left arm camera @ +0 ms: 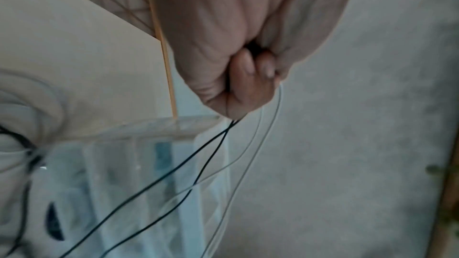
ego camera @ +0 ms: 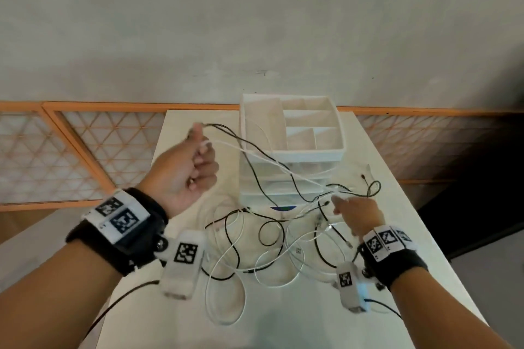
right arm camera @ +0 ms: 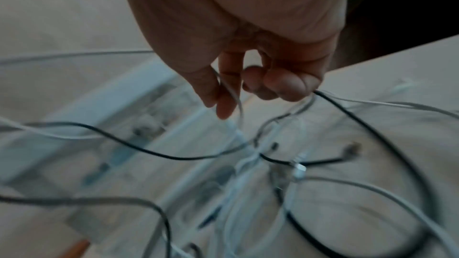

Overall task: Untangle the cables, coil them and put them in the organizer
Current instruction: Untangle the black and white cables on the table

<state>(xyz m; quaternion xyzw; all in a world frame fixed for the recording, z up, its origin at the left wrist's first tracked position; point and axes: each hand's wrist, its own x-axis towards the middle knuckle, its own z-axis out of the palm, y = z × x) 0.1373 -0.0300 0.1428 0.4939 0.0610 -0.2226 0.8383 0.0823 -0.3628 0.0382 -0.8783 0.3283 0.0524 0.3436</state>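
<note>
Left grip [ego camera: 187, 167] raised above the table [ego camera: 397, 235], fingers curled pinching black and white cables [ego camera: 266, 249], right grip [ego camera: 358, 214] low, pinching a white strand by the tangle, white organizer [ego camera: 292, 147] at the table's far edge

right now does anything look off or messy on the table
Yes: black and white cables lie knotted in a heap before the organizer, whose compartments look empty. The left hand holds strands up; the right hand pinches a white one.

Soft daylight; wrist views dim, motion-blurred.
</note>
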